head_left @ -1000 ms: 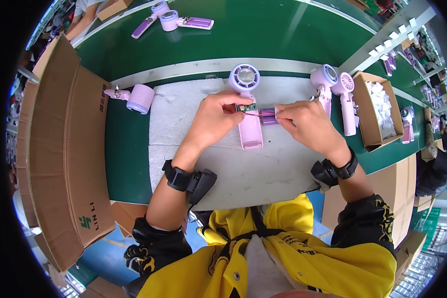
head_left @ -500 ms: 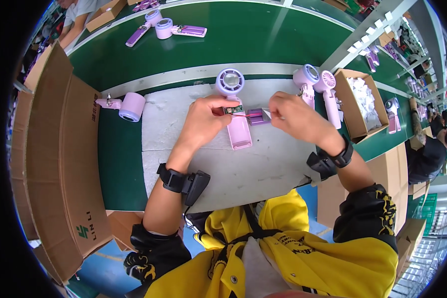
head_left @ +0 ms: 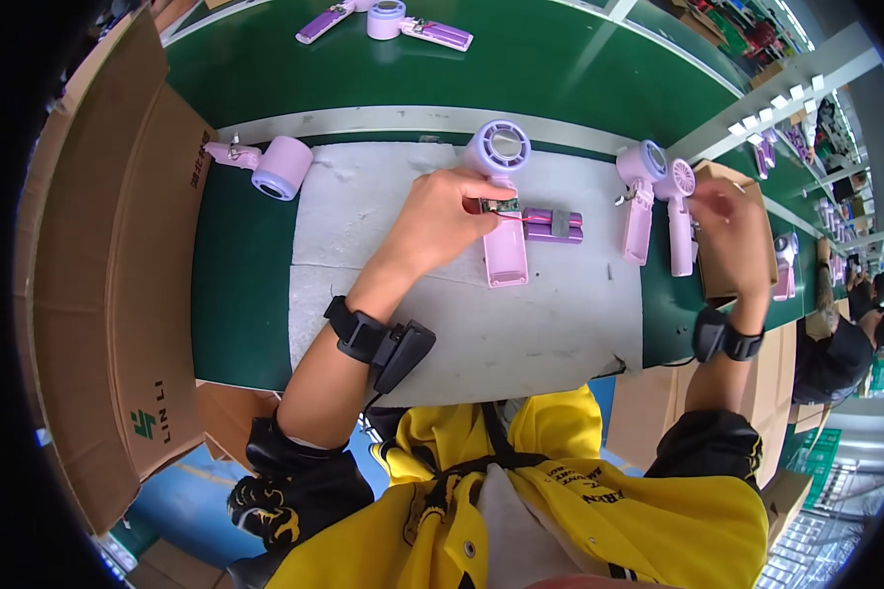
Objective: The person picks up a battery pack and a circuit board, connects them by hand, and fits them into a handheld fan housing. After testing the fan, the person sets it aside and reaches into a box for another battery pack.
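Note:
On the grey mat (head_left: pixel 413 344) lies an opened pink handheld fan (head_left: pixel 507 257), its round head (head_left: pixel 498 147) pointing away from me. My left hand (head_left: pixel 447 218) is closed on the fan, thumb and fingers at the small green circuit board (head_left: pixel 502 206) near its neck. Red wires run from there to a purple battery pack (head_left: pixel 540 225), which lies right of the handle with a grey patch across it. My right hand (head_left: pixel 732 231) is raised over the cardboard box (head_left: pixel 721 285) at the right. Motion blurs its fingers, so what they hold, if anything, is unclear.
Two pink fans (head_left: pixel 638 226) (head_left: pixel 681 236) lie between mat and box, and another (head_left: pixel 283 169) lies at the left. More fans with purple parts (head_left: pixel 437 34) rest on the far green bench. A tall carton (head_left: pixel 118 275) walls the left side. People sit at the far right.
My right hand has left the battery pack, where its fingers pinched a small whitish piece, and moved right over the box. A grey patch now shows on the pack. My left hand stays on the fan.

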A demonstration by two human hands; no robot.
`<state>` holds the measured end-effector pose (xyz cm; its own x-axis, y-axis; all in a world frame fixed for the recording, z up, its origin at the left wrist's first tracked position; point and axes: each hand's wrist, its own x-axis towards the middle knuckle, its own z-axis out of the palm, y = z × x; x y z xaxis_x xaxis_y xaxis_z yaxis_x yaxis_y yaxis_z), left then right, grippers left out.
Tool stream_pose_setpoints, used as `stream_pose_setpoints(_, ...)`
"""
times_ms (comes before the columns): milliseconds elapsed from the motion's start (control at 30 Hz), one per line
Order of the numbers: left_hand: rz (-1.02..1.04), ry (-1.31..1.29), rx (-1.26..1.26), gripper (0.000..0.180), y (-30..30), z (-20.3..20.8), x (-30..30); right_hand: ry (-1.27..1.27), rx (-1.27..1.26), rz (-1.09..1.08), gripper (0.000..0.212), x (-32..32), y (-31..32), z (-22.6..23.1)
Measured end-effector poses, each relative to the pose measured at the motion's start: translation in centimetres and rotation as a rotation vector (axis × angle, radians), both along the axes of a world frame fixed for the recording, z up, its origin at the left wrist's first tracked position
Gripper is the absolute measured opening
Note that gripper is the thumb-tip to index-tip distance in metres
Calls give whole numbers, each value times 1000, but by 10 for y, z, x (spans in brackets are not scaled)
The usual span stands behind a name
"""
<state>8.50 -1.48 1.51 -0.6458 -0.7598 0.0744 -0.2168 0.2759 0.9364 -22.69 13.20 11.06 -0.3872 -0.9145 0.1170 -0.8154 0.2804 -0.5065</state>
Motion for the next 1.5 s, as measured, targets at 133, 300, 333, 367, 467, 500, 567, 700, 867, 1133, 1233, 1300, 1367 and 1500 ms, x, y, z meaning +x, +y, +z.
stream_pose_setpoints(133, -2, -10, -11, 32, -1, -1, 8, -3, -218, 686, 36, 96, -43, -34)
stream_pose_setpoints(300, 0, 43, -19, 32, -1, 3, 4, -91, -89, 723, 33, 105, -59, -61)
stream_pose_setpoints(333, 5, 71, -28, 32, 0, 1, 5, -210, 16, 704, 30, 104, -56, -54)
stream_pose_setpoints(367, 18, 62, -23, 32, 0, 1, 7, -329, 123, 682, 27, 102, -56, -51)
stream_pose_setpoints(467, -22, 52, -3, 32, 3, 7, 10, -654, 297, 569, 20, 96, -48, -54)
stream_pose_setpoints(500, -25, 40, 6, 32, 4, 9, 10, -810, 381, 506, 18, 95, -47, -56)
stream_pose_setpoints(567, -26, 11, -21, 32, 4, 13, 10, -875, 387, 523, 21, 93, -49, -62)
stream_pose_setpoints(700, -34, -14, -53, 33, 4, 18, 11, -1149, 424, 536, 36, 92, -48, -64)
stream_pose_setpoints(867, -17, -39, -126, 34, 5, 21, 10, -1529, 449, 606, 64, 95, -43, -48)
stream_pose_setpoints(1133, -25, -122, -162, 33, 7, 29, 12, -1480, 454, 722, 84, 96, -42, -47)
stream_pose_setpoints(1233, -37, -124, -187, 33, 7, 27, 12, -1329, 385, 738, 85, 94, -46, -51)
stream_pose_setpoints(1300, -42, -126, -199, 32, 7, 25, 11, -1124, 204, 796, 84, 93, -48, -56)
stream_pose_setpoints(1367, -35, -76, -229, 30, 8, 22, 11, -1088, 232, 802, 83, 93, -49, -58)
stream_pose_setpoints(1500, -58, -51, -264, 28, 6, 22, 11, -913, 266, 801, 79, 97, -47, -59)
